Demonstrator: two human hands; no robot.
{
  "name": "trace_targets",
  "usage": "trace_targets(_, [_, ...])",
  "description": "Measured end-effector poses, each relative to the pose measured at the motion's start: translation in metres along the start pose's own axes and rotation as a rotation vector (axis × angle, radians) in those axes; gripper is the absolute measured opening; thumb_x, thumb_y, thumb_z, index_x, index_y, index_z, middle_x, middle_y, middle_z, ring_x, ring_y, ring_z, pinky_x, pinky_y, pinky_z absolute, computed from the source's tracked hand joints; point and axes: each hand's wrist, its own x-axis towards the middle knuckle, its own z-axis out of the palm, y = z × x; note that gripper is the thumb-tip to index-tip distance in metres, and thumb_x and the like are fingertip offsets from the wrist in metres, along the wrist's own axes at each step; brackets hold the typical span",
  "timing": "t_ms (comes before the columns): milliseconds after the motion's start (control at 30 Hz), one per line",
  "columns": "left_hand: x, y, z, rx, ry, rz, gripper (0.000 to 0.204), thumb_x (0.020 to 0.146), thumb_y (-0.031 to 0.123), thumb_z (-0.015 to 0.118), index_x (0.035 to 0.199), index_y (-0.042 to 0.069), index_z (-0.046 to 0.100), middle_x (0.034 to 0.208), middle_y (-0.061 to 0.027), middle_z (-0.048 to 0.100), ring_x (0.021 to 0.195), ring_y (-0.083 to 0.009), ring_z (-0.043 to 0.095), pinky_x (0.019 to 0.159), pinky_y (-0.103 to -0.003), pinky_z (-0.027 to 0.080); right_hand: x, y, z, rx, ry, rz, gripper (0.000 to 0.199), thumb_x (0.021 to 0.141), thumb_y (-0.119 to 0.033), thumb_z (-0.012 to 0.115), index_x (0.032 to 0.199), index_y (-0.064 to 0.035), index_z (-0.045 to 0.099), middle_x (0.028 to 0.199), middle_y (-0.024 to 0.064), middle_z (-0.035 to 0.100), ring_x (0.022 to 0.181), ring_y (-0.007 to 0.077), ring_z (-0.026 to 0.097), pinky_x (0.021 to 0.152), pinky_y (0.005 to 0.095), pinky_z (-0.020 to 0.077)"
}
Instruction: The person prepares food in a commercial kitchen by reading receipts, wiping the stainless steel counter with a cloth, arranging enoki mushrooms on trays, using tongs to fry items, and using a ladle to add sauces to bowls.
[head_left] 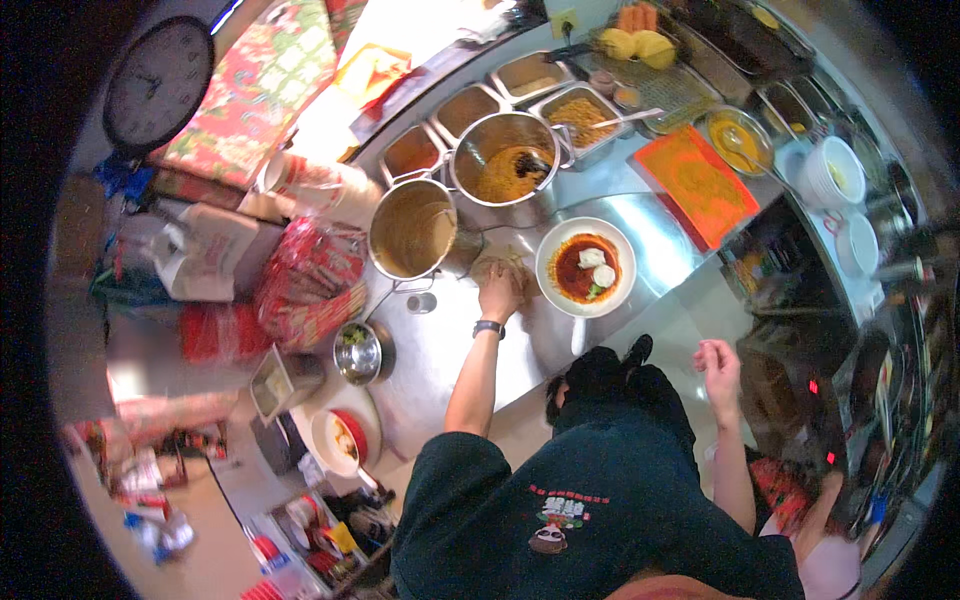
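Observation:
My left hand, with a dark watch on the wrist, reaches over the steel counter and grips a tan round flatbread lying between a pot and a plate. Just right of it stands a white plate with red sauce, white pieces and a bit of green. My right hand hangs beside my body off the counter, fingers loosely apart, holding nothing.
A pot of brown liquid and a bigger pot of orange-brown food with a ladle stand behind the flatbread. Steel trays line the back. An orange board lies right; a small steel bowl and red bags sit left.

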Motion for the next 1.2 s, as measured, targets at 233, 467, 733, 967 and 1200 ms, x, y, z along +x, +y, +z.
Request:
trace_targets(233, [0.033, 0.014, -0.237, -0.672, 0.878, -0.096, 0.015, 0.088, 0.016, 0.058, 0.087, 0.001, 0.059, 0.069, -0.0055, 0.060, 0.056, -0.0100, 0.056, 0.052, -0.025, 0.045, 0.135, -0.046, -0.053, -0.105, -0.018, -0.019, 0.019, 0.096, -0.019, 0.049, 0.095, -0.0020, 0.058, 0.072, 0.0013, 0.056, 0.060, 0.0068, 0.048, 0.055, 0.0211, 0.0409])
trace_targets(467, [0.261, -0.167, -0.260, -0.984, 0.686, -0.534, 0.028, 0.089, 0.028, 0.055, 0.084, 0.001, 0.057, 0.069, -0.0045, 0.060, 0.054, -0.0129, 0.056, 0.046, -0.027, 0.046, 0.165, 0.161, -0.104, -0.258, -0.039, 0.241, 0.017, 0.094, -0.020, 0.049, 0.084, -0.0066, 0.053, 0.069, 0.0022, 0.053, 0.056, 0.0101, 0.050, 0.049, 0.0231, 0.0402])
trace_targets(733, [0.395, -0.247, -0.253, -1.701, 0.749, -0.711, 0.028, 0.090, 0.032, 0.052, 0.097, 0.005, 0.053, 0.076, -0.0111, 0.060, 0.055, -0.0203, 0.059, 0.043, -0.030, 0.050, 0.057, 0.220, -0.106, -0.563, -0.061, 0.771, 0.018, 0.088, -0.021, 0.051, 0.080, -0.0052, 0.053, 0.064, 0.0092, 0.054, 0.055, 0.0212, 0.056, 0.046, 0.0335, 0.0427])
trace_targets(967, [0.422, -0.241, -0.301, -1.944, 0.730, -0.561, 0.034, 0.092, 0.032, 0.044, 0.120, 0.014, 0.051, 0.118, -0.0093, 0.056, 0.099, -0.0273, 0.055, 0.078, -0.045, 0.052, 0.061, 0.195, -0.075, -0.595, -0.002, 0.837, 0.023, 0.086, -0.025, 0.052, 0.081, -0.0029, 0.056, 0.066, 0.0136, 0.056, 0.062, 0.0272, 0.057, 0.053, 0.0370, 0.0438])
trace_targets(1200, [0.382, -0.253, -0.284, -2.368, 0.630, -0.382, 0.033, 0.091, 0.022, 0.045, 0.119, 0.004, 0.050, 0.117, -0.0164, 0.056, 0.101, -0.0337, 0.056, 0.088, -0.054, 0.046, 0.047, 0.196, -0.062, -0.607, 0.008, 0.751, 0.029, 0.084, -0.029, 0.053, 0.081, -0.0006, 0.059, 0.069, 0.0180, 0.058, 0.068, 0.0331, 0.058, 0.061, 0.0404, 0.0449])
